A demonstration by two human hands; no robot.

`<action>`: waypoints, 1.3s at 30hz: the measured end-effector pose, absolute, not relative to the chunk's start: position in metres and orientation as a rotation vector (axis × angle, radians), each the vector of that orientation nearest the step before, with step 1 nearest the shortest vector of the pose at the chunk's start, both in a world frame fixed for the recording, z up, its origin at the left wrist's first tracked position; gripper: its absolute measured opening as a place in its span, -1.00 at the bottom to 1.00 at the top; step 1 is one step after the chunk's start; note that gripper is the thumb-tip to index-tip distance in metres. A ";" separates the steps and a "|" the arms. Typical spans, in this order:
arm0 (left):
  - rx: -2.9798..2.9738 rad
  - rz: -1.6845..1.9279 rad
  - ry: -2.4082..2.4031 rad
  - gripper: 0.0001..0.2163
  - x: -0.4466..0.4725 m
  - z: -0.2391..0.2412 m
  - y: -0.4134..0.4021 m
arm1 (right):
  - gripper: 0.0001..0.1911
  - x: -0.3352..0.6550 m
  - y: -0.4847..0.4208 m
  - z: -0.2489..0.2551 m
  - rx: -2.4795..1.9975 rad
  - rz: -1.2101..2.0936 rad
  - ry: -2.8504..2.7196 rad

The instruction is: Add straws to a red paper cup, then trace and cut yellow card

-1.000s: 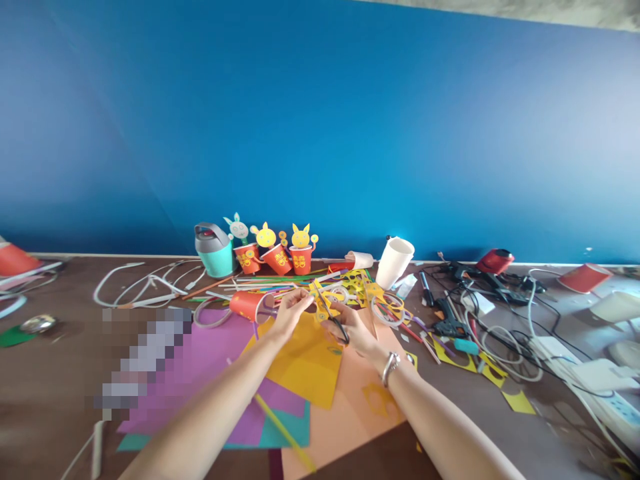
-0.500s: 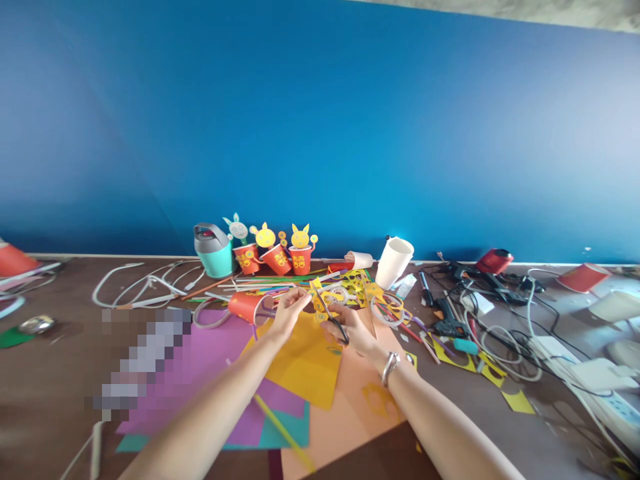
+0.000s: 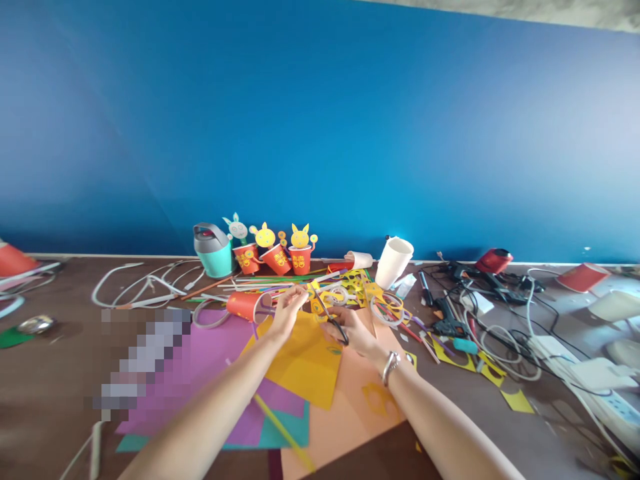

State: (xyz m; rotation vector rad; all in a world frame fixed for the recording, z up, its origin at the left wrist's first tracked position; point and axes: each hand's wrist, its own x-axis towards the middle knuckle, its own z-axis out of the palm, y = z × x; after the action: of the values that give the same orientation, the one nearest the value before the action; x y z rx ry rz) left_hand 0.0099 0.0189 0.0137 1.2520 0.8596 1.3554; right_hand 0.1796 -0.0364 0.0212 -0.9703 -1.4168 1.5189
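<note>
My left hand (image 3: 289,309) pinches a small yellow paper piece (image 3: 316,304) at its near edge. My right hand (image 3: 354,328), with a bracelet on the wrist, grips black-handled scissors (image 3: 330,315) whose blades point up into that paper. Both hands hover over a stack of coloured sheets: a yellow sheet (image 3: 305,363), an orange sheet (image 3: 357,407) and a purple sheet (image 3: 205,367). A red paper cup (image 3: 245,305) lies on its side just left of my left hand.
Red cups with paper animal faces (image 3: 280,253) and a teal jug (image 3: 214,249) stand by the blue wall. A white cup (image 3: 394,262) leans to the right. Glue guns, cables and a power strip (image 3: 590,380) crowd the right. Straws and white cords lie at left.
Hands and scissors stay almost in place; the left hand has turned the yellow piece slightly and shifted a little toward the left.
</note>
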 end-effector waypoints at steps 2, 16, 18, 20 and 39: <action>1.251 1.350 0.867 -0.74 0.010 0.014 0.019 | -0.72 0.180 -0.036 0.021 -0.969 1.527 -1.416; 1.235 1.352 0.890 -0.69 0.010 0.019 0.017 | -0.72 0.183 -0.031 0.015 -1.059 1.308 -1.261; 1.239 1.318 0.878 -0.69 0.012 0.021 0.015 | -0.69 0.182 -0.029 0.013 -0.971 1.194 -1.209; 1.239 1.269 0.862 -0.70 0.015 0.024 0.012 | -0.66 0.180 -0.028 0.012 -0.924 1.157 -1.190; 2.090 0.872 0.937 -0.85 0.032 0.012 -0.005 | -0.68 0.187 -0.023 0.019 -1.034 0.764 -0.714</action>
State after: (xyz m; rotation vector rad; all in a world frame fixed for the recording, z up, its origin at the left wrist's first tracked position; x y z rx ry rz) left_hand 0.0319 -0.0052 0.0116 2.0905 0.9367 0.8716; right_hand 0.1873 -0.0228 0.0194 -1.0338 -0.7136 0.7643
